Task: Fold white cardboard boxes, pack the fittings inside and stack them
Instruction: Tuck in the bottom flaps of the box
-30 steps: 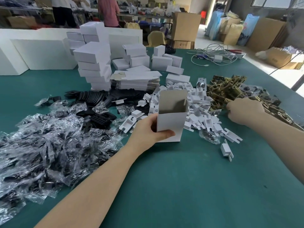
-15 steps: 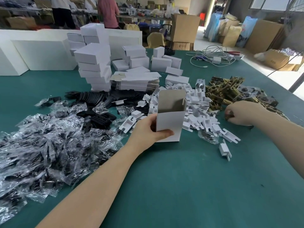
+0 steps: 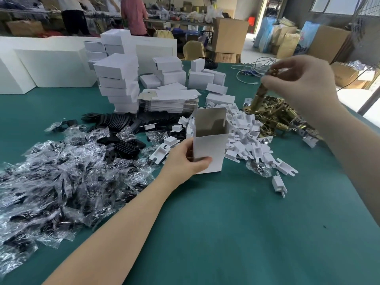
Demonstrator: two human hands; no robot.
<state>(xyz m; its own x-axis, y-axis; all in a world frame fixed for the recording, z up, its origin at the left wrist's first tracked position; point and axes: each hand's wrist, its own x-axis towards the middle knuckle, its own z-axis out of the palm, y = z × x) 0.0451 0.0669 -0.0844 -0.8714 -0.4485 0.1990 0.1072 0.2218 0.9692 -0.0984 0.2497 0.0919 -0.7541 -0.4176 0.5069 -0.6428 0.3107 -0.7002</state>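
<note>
An open-topped white cardboard box stands upright on the green table, and my left hand grips its left wall. My right hand is raised above the table's right side and pinches the top of a brass fitting, which hangs down over the pile of brass fittings. The fitting is to the right of the box and higher than its rim. Just behind the box lies a heap of white plastic fittings.
Bagged black parts cover the left of the table, with loose black plates behind them. Stacked folded boxes and flat blanks stand at the back. Loose white fittings lie right of the box. People stand far behind.
My right hand has risen from the brass pile, lifting one brass fitting up and a little leftward. My left hand and the box have stayed in place.
</note>
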